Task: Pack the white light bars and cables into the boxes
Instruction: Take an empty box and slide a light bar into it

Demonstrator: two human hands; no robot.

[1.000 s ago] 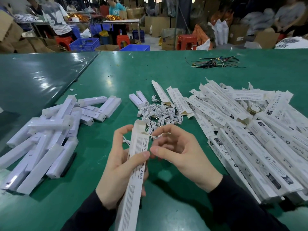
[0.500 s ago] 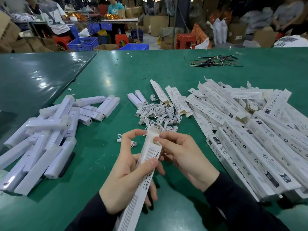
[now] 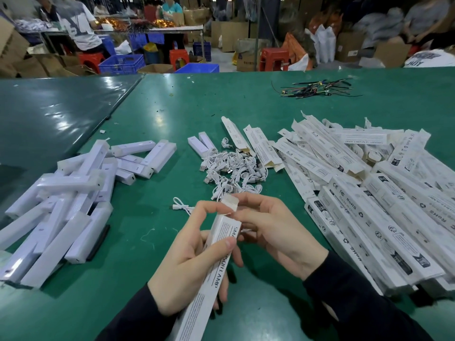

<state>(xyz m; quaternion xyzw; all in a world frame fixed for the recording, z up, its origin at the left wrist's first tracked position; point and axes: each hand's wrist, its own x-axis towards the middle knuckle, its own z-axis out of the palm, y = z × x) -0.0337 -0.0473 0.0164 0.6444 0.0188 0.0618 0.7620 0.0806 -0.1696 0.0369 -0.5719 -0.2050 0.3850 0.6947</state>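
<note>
One box in our two hands, above the green table.

Our left hand grips the box; our right hand pinches its end flap. Light bars, cables, boxes: heaps too tangled to count.

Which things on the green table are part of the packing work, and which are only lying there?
For the job:
- held box, gripped by left hand; right hand at its end flap
- light bars
- white cables
- pile of boxes

Just lying about:
- dark wire bundle
- paper scraps
</note>
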